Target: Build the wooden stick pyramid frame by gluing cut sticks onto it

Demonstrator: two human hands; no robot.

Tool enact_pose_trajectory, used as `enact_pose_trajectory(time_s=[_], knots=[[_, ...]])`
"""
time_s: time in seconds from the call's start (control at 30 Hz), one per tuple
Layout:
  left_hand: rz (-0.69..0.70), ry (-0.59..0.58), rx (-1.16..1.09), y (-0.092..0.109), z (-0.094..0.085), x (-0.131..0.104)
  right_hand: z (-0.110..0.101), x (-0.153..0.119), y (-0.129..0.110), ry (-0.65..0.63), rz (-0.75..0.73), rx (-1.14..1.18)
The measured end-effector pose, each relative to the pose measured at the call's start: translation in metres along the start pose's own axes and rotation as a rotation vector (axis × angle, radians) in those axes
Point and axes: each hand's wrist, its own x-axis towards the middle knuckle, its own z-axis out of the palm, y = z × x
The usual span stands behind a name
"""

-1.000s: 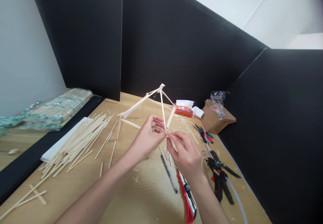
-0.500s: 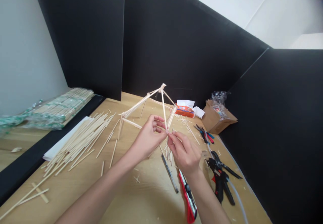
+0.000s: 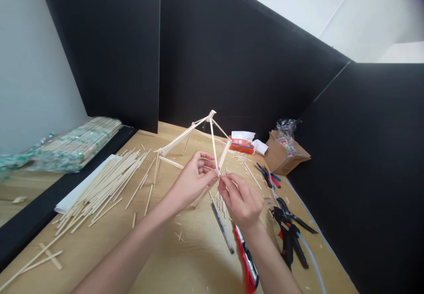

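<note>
Both hands (image 3: 195, 175) (image 3: 243, 199) pinching one corner of a stick frame (image 3: 213, 141)

The stick frame is standing on the counter (image 3: 185, 263), its peak rising in front of a black panel (image 3: 248, 51). The left hand's fingers are gripping the frame's near corner, at the lower end of a slanting stick. The right hand's thumb and forefinger are closing on the same corner; whether they are also holding a small piece is too small to tell. A pile of loose sticks (image 3: 106, 188) is lying to the left, partly covering white paper (image 3: 62, 205), with plastic-wrapped stick bundles (image 3: 82, 141) resting beyond. Below the right hand, a dark pen (image 3: 222, 228) and a red knife (image 3: 243, 254) are lying close together. Farther right, black tools (image 3: 286, 230) and pliers (image 3: 265, 175) are resting near a cardboard box (image 3: 285, 159). An orange box (image 3: 241, 145) is sitting behind the frame.
</note>
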Motion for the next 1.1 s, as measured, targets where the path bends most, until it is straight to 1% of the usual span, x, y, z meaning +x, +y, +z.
enact_pose_trajectory(time_s=[0.13,0.33,0.47,0.6,0.83,0.93,1.0,1.1], knots=[[-0.011,-0.007,-0.028,0.002,-0.002,0.000,-0.001,0.000,0.000,-0.005,-0.001,-0.003],[-0.063,0.014,-0.048,0.011,-0.005,-0.003,-0.002,0.000,-0.002,-0.037,0.029,-0.019],[-0.021,0.046,0.000,0.011,-0.007,-0.002,-0.005,0.000,-0.003,-0.057,0.066,-0.009],[0.005,0.042,0.023,0.009,-0.008,-0.001,-0.009,0.001,-0.006,-0.084,0.104,0.018],[0.011,0.041,0.037,0.013,-0.008,-0.003,-0.009,0.001,-0.008,-0.157,0.100,0.030],[0.009,0.036,0.050,0.012,-0.008,-0.002,-0.012,0.001,-0.009,-0.152,0.092,0.053],[0.014,0.033,0.102,0.009,-0.009,-0.003,-0.017,0.001,-0.010,-0.136,0.113,0.070],[0.086,0.035,0.308,0.005,-0.012,-0.007,-0.025,-0.003,-0.012,-0.100,0.218,0.116]])
